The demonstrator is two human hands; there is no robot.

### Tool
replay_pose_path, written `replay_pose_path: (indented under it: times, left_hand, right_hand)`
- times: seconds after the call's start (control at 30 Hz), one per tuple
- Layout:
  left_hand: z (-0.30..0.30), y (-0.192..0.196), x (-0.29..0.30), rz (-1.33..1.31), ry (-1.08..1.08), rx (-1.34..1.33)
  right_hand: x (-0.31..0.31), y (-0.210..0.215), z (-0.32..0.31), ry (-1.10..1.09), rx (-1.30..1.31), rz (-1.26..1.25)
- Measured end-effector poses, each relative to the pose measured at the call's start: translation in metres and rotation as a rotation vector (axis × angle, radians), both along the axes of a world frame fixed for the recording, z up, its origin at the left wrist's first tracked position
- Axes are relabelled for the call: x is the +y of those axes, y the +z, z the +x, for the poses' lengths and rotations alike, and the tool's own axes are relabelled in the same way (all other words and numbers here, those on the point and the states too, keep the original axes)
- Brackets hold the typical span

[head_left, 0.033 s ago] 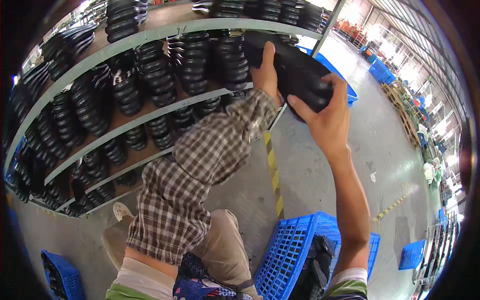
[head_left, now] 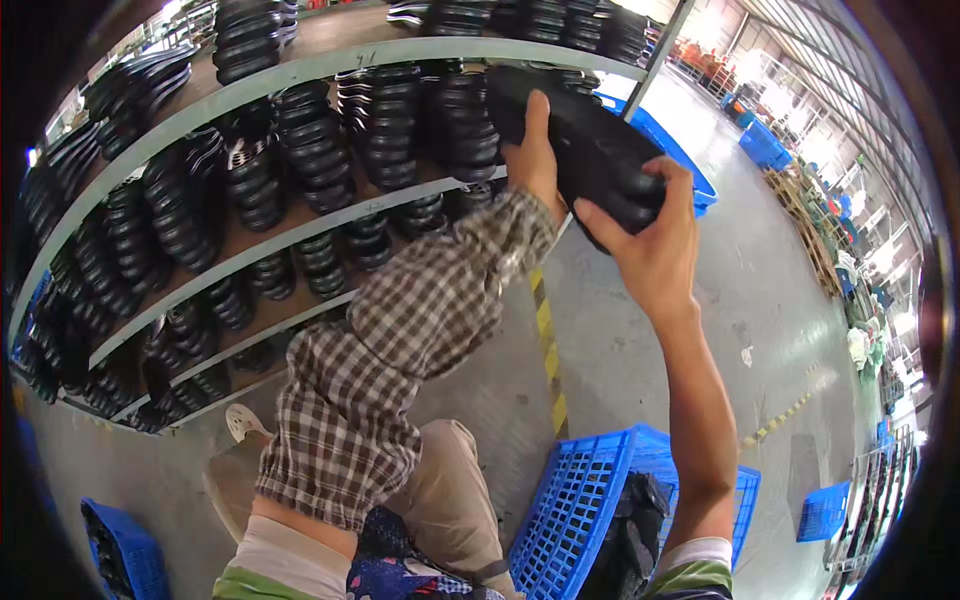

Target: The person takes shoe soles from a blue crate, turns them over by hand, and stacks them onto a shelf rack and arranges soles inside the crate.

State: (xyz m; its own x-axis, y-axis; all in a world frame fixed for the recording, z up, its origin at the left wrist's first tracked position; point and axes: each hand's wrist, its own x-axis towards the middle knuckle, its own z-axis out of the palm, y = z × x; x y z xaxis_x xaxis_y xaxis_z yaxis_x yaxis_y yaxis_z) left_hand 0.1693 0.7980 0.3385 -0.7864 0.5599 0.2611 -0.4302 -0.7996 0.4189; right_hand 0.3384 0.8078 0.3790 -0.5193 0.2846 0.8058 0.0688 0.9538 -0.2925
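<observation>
Both hands grip a small stack of black shoe soles (head_left: 585, 125), held tilted in front of the shelf's right end. My left hand (head_left: 533, 150) clasps its left part, thumb lying across the top. At the stack's lower right end, my right hand (head_left: 655, 225) pinches it between thumb and bent fingers. How many soles are in the stack cannot be made out. Similar black soles stand in rows on the shelf rack (head_left: 420, 52) at the left. A checked sleeve covers my left forearm; my right forearm is bare.
Beside my legs, a blue plastic crate (head_left: 570, 510) holds black pieces. Another blue crate (head_left: 150, 560) stands at the lower left. Behind the soles is a blue bin (head_left: 690, 165) by the rack's post. Yellow-black tape (head_left: 545, 340) marks the floor; wooden pallets (head_left: 800, 225) lie farther right.
The stack of soles and both hands have shifted very slightly downward. The grip looks the same.
</observation>
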Motion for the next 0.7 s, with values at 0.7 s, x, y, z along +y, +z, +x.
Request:
replay_pose_path:
  times: [0.7]
  left_hand:
    - [0.074,-0.06,-0.058,-0.133,-0.057,-0.119]
  right_hand:
    - [-0.007,0.003,0.025,0.009,0.123,-0.173]
